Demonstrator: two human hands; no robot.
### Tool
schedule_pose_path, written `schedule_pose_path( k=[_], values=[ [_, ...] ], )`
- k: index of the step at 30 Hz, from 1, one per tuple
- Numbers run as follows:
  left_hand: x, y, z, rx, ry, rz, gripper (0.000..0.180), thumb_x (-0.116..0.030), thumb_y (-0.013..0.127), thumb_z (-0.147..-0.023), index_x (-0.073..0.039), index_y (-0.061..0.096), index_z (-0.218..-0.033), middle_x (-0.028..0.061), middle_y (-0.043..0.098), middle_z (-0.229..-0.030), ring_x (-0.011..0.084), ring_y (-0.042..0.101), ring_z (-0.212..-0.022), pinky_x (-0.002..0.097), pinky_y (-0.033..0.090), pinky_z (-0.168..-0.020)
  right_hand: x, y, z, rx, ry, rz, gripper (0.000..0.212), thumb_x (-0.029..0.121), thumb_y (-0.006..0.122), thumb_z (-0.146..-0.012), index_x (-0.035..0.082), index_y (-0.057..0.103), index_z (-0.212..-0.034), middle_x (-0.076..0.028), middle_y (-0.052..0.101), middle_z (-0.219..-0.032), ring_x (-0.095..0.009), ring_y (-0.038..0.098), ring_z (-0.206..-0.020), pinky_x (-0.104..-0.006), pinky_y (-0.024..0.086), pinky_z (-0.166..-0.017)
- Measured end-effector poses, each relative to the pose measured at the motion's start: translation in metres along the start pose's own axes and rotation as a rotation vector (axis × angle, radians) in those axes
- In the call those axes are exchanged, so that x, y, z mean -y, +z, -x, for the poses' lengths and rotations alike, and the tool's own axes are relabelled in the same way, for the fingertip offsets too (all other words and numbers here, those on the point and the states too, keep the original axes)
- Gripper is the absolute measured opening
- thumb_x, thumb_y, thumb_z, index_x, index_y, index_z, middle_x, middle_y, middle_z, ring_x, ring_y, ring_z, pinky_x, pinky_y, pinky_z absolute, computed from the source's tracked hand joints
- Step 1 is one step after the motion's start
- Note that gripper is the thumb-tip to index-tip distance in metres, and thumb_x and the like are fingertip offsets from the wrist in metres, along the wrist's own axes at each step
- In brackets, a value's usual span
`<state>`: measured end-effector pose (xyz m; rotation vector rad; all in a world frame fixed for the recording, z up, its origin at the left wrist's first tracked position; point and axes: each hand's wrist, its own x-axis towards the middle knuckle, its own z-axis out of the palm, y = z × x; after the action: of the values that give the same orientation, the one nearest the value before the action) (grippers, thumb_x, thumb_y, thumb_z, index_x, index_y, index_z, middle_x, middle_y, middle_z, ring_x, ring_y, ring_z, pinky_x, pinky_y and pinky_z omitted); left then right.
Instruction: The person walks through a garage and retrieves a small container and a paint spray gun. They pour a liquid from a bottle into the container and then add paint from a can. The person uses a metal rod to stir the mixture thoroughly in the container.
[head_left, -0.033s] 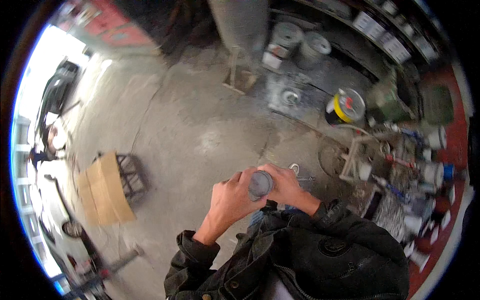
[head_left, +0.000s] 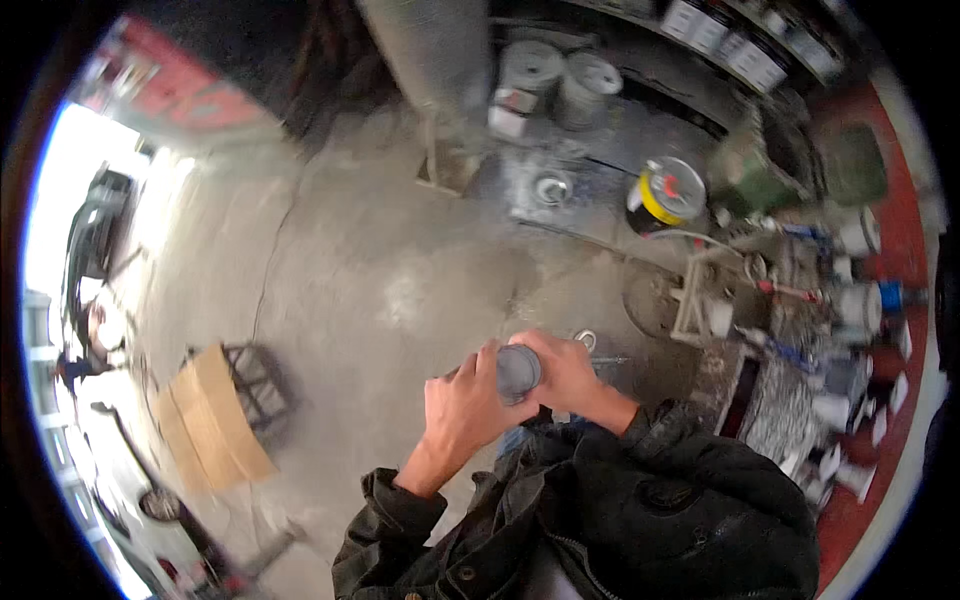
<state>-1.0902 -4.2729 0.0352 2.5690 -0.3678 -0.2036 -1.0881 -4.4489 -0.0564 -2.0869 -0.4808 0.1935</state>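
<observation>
In front of my dark jacket, both my hands are closed around a small grey cup-like container (head_left: 518,374). Its round grey top faces up between them. My left hand (head_left: 466,402) wraps its left side, with the fingers curled over the far edge. From the right, my right hand (head_left: 566,372) grips it, the fingers pressed against its side. Most of the container's body is hidden by the hands, so its exact kind does not show.
A cardboard sheet (head_left: 213,420) lies over a dark frame at left, near parked cars. Toward the back right stand a yellow-banded drum (head_left: 668,192), pale buckets (head_left: 587,88) and a green bin (head_left: 752,160). A cluttered bench (head_left: 785,400) runs along my right.
The view has turned slightly, so the drum, buckets and bench sit further left and the cardboard lower. Both hands keep their hold on the grey container.
</observation>
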Motion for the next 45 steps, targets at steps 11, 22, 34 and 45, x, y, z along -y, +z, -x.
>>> schedule_pose_path(
  k=[11,22,34,45],
  values=[
    [-0.126,0.083,-0.071,0.343,0.131,0.685,0.035,-0.026,0.064,-0.086,0.004,0.059,-0.104,0.0071,0.062,-0.069,0.0141,0.061,-0.059,0.0291,0.049,-0.051,-0.016,-0.110,0.172,-0.843,0.464,0.018,0.055,0.019,0.085,-0.059,0.008,0.058,-0.106,-0.011,0.066,-0.099,-0.029,0.067,-0.087,-0.0369,0.053,-0.075],
    [-0.300,0.279,-0.048,0.983,0.221,0.845,0.062,0.000,0.075,-0.074,-0.001,0.043,-0.126,0.0150,0.061,-0.114,0.0204,0.062,-0.103,0.0300,0.052,-0.083,-0.036,-0.168,0.364,-1.370,0.594,-0.157,0.054,0.019,0.085,-0.064,0.007,0.059,-0.110,-0.007,0.067,-0.100,-0.020,0.067,-0.090,-0.0318,0.052,-0.079],
    [-0.497,0.524,0.020,0.716,1.284,0.239,0.065,-0.016,0.083,-0.066,-0.011,0.057,-0.126,0.0129,0.059,-0.115,0.0342,0.050,-0.111,0.0427,0.041,-0.096,-0.047,-0.182,0.545,-1.804,1.045,-0.052,0.050,0.024,0.087,-0.067,0.006,0.060,-0.104,-0.007,0.067,-0.096,-0.017,0.067,-0.085,-0.0327,0.052,-0.076],
    [-0.402,0.421,0.083,1.079,0.704,0.474,0.068,-0.011,0.077,-0.074,-0.002,0.043,-0.132,0.0194,0.054,-0.118,0.0363,0.053,-0.109,0.0433,0.042,-0.096,-0.094,-0.176,0.516,-2.266,0.698,-0.773,0.030,0.010,0.079,-0.077,0.003,0.062,-0.100,-0.004,0.066,-0.095,-0.012,0.062,-0.084,-0.0277,0.049,-0.074]
  ],
)
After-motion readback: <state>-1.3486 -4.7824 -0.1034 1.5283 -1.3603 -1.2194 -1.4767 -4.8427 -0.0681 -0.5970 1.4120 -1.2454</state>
